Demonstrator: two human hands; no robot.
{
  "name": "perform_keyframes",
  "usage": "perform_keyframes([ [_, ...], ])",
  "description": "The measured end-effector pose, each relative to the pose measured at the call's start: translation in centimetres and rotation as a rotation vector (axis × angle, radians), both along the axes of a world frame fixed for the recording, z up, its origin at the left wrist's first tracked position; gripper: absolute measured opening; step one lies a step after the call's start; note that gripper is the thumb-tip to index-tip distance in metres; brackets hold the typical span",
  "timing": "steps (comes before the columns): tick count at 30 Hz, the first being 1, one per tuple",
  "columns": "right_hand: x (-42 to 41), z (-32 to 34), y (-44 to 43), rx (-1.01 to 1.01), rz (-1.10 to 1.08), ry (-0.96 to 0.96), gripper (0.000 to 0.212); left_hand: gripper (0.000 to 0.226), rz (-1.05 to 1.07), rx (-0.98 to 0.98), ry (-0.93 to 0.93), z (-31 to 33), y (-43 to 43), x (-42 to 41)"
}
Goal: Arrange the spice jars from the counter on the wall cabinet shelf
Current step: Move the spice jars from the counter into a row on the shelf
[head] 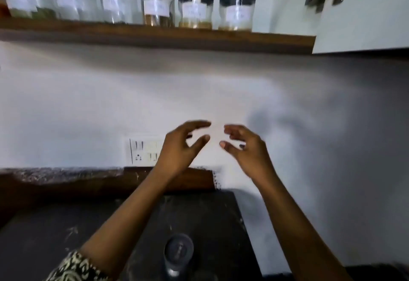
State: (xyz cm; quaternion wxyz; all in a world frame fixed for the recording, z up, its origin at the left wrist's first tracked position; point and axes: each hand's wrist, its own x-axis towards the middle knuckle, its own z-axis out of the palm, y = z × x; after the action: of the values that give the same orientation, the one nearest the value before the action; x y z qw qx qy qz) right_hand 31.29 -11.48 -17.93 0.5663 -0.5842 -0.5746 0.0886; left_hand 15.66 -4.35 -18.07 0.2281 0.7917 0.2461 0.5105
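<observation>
Light: dim, cool, indoor; brightest on the middle of the wall (155,99), greying toward the right.
Shadows: soft smudge on the wall beside the right hand (247,147); dark band under the shelf (155,37).
Blur: motion smear throughout; labels of the shelf jars (157,1) unreadable.
Distortion: shelf bows at the edges.
Darkest: the counter (66,225), near black, little detail.
</observation>
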Motion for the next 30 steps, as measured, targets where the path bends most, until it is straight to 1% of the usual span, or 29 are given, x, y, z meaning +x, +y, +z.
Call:
perform_keyframes([
  [3,-0.7,-6.7,0.5,-0.18,0.061,0.046,0.035,0.029,0.025,-0.257,0.048,-7.2,0.4,-1.5],
  [5,-1.0,-10.8,0.8,-0.326,0.111,0.05,0.036,0.033,0.08,-0.37,0.098,-11.3,0.6,-2.5],
  [7,-1.4,-15.0,1.3,-0.48,0.156,0.047,0.041,0.041,0.141,-0.48,0.204,-15.3,0.8,-3.4],
  [9,-2.0,-19.3,1.4,-0.63,0.17,0.027,0.05,0.058,0.16,-0.617,0.359,-19.0,0.4,-4.1],
  [11,-2.6,-23.1,1.3,-0.761,0.194,0.059,0.064,0.088,0.095,-0.784,0.476,-22.7,0.1,-4.8],
  [13,-3.4,-26.2,1.1,-0.878,0.244,0.118,0.083,0.116,0.049,-0.862,0.58,-26.0,0.2,-5.4],
  [14,-3.8,-27.4,1.0,-0.914,0.265,0.141,0.091,0.125,0.062,-0.879,0.597,-27.3,0.2,-5.7],
  [16,-4.4,-29.3,1.2,-0.952,0.273,0.148,0.102,0.134,0.108,-0.885,0.553,-29.3,0.0,-5.8],
  [18,-4.7,-30.7,1.8,-0.965,0.26,0.135,0.11,0.134,0.118,-0.891,0.454,-30.5,-0.3,-5.8],
  [20,-4.9,-31.2,2.4,-0.966,0.263,0.144,0.112,0.125,0.107,-0.909,0.374,-31.2,-0.6,-5.8],
  [24,-5.4,-31.2,3.0,-0.963,0.326,0.161,0.099,0.097,0.168,-0.922,0.31,-31.9,-0.6,-6.1],
  [27,-5.3,-30.5,3.1,-0.957,0.318,0.162,0.091,0.088,0.178,-0.89,0.276,-31.4,-0.6,-6.4],
  [30,-4.6,-28.2,2.7,-0.904,0.32,0.151,0.081,0.083,0.159,-0.873,0.225,-29.2,-0.5,-6.3],
])
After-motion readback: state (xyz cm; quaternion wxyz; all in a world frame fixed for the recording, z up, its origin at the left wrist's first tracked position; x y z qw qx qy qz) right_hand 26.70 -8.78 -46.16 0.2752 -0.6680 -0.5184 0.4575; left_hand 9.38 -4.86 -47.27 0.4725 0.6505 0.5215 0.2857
